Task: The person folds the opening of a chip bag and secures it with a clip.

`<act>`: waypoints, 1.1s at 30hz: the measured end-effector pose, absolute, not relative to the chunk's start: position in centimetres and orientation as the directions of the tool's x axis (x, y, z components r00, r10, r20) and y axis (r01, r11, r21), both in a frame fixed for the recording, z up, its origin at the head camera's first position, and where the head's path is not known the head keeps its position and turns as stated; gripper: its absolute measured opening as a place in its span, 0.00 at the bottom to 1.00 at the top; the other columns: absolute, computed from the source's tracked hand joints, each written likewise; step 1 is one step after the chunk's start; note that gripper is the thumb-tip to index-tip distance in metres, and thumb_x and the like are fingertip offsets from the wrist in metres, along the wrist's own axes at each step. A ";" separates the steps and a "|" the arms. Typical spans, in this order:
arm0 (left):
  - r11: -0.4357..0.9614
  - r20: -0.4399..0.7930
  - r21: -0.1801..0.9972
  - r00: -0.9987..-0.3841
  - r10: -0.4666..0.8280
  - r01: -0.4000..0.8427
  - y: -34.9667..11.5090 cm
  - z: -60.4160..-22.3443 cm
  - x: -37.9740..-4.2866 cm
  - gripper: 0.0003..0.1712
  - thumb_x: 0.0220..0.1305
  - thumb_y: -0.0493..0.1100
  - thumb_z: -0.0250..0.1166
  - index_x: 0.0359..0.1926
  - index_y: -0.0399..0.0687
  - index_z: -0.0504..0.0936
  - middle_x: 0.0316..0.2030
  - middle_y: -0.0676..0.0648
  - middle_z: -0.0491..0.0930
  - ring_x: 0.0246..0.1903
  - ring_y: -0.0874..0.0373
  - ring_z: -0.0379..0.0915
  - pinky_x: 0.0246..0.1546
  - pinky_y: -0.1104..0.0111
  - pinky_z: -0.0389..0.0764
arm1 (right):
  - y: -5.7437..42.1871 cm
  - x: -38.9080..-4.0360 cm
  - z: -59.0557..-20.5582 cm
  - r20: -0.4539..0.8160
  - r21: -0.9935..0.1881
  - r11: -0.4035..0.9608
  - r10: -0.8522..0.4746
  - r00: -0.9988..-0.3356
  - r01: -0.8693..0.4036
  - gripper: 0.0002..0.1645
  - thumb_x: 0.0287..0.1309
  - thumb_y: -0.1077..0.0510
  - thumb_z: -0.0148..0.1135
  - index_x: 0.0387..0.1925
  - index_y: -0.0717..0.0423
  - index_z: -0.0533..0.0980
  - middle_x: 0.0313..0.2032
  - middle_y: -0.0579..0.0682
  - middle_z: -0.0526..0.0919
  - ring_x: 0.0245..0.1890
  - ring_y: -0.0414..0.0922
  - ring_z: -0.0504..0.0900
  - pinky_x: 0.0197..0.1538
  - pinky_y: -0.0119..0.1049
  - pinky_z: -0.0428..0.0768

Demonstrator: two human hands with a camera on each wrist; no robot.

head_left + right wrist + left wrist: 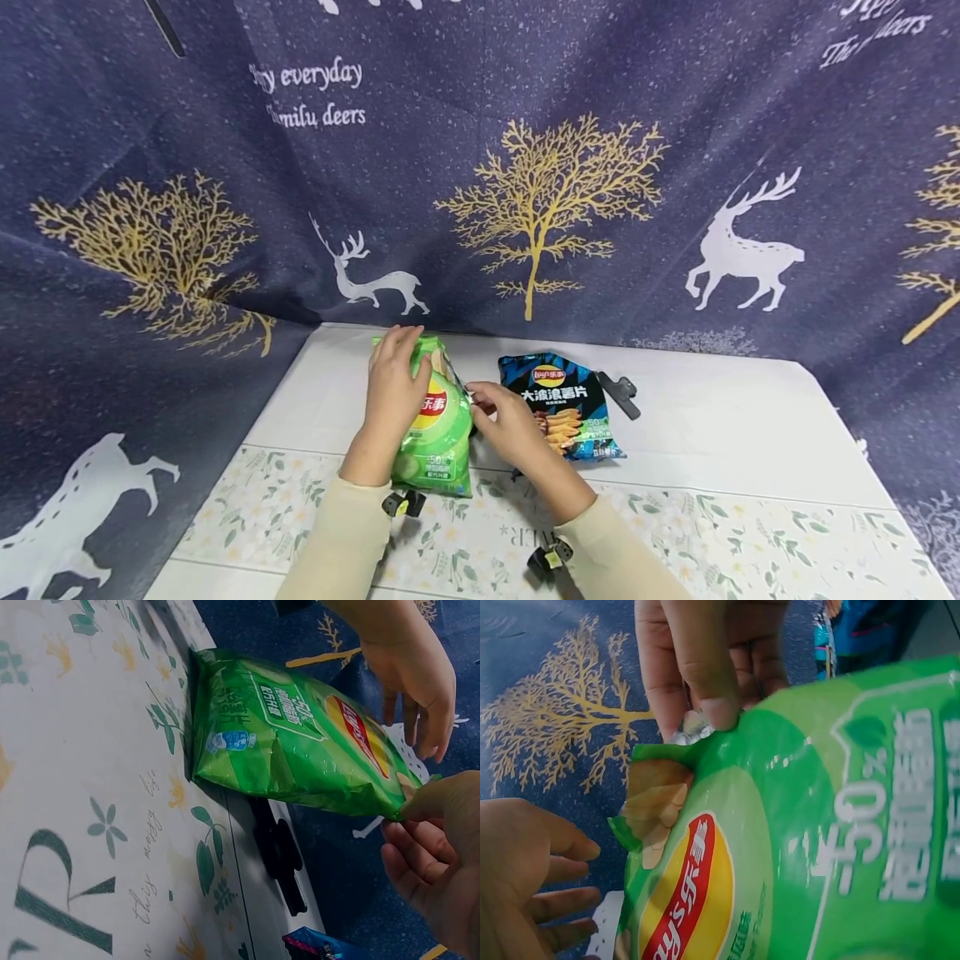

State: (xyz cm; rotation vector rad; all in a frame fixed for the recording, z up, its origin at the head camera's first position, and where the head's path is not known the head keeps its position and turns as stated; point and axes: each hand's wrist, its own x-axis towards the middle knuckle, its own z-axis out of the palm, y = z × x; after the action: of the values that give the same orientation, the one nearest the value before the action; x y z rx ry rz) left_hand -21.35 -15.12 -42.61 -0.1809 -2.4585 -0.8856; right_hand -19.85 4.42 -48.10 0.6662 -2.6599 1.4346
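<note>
Sleeves [337,537] lie bottom-centre; the green Lay's bag [438,429], long axis up-frame, is pinched by the right hand [512,427], left hand [394,379] loose alongside.

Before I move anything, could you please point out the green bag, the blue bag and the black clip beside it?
Green bag [438,435]: head view, its front just below the red logo.
Blue bag [558,405]: head view, its front below the large white lettering.
Black clip [621,397]: head view, middle of its body.
</note>
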 end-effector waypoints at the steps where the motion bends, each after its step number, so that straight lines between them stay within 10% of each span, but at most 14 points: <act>1: 0.787 0.521 0.539 -0.853 -0.031 0.300 -15.1 -42.6 -21.4 0.26 0.67 0.37 0.64 0.66 0.38 0.76 0.63 0.37 0.75 0.72 0.40 0.62 0.75 0.46 0.57 | 4.4 -19.8 -48.0 0.240 -0.784 0.482 -0.346 -0.907 -0.391 0.22 0.70 0.59 0.59 0.64 0.53 0.76 0.45 0.52 0.85 0.43 0.47 0.84 0.47 0.50 0.84; 17: 0.850 0.505 0.370 -0.849 0.156 0.376 -15.5 -41.7 -22.6 0.19 0.69 0.41 0.64 0.59 0.47 0.83 0.58 0.44 0.82 0.71 0.43 0.64 0.74 0.38 0.53 | 4.6 -20.0 -48.1 0.278 -0.762 0.493 -0.337 -0.900 -0.420 0.20 0.70 0.60 0.60 0.61 0.53 0.77 0.44 0.48 0.86 0.43 0.43 0.85 0.48 0.40 0.84; 33: 0.844 0.449 0.379 -0.873 0.190 0.379 -15.5 -41.2 -23.4 0.15 0.72 0.45 0.60 0.49 0.41 0.86 0.42 0.44 0.80 0.49 0.48 0.76 0.71 0.47 0.61 | 4.6 -20.0 -48.0 0.252 -0.783 0.487 -0.320 -0.913 -0.387 0.10 0.70 0.60 0.58 0.51 0.51 0.79 0.41 0.47 0.84 0.41 0.43 0.83 0.47 0.44 0.83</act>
State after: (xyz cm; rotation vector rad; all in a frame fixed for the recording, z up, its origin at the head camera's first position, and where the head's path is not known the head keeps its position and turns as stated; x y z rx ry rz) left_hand -23.38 -15.53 -41.21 -0.4232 -2.6225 -0.6540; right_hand -19.97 4.60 -48.04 0.6295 -2.6454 1.4231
